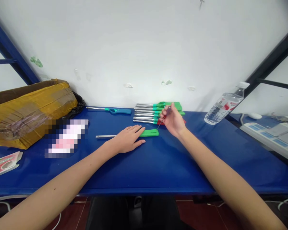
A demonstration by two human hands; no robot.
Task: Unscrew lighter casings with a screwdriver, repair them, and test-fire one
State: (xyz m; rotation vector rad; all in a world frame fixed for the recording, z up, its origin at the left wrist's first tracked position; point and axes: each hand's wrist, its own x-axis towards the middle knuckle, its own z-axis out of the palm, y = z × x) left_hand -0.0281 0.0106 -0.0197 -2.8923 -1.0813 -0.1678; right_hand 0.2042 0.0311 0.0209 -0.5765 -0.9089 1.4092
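A green long-necked gas lighter (150,133) lies flat on the blue table, its metal tube pointing left. My left hand (128,138) rests over its middle and holds it down, thumb on the near side and fingers on the far side. In my right hand (174,120) is a thin screwdriver (161,124), its handle mostly hidden by closed fingers. The screwdriver slants down to the right end of the green lighter, seemingly touching it. Behind my right hand lies a row of several lighters (146,113), with green and red handles, partly covered by that hand.
A blue lighter (121,111) lies near the wall. A taped cardboard box (33,111) stands at left, near a blurred-out patch (68,137) and a printed card (6,164). At right are a tilted water bottle (223,105) and a power strip (271,137).
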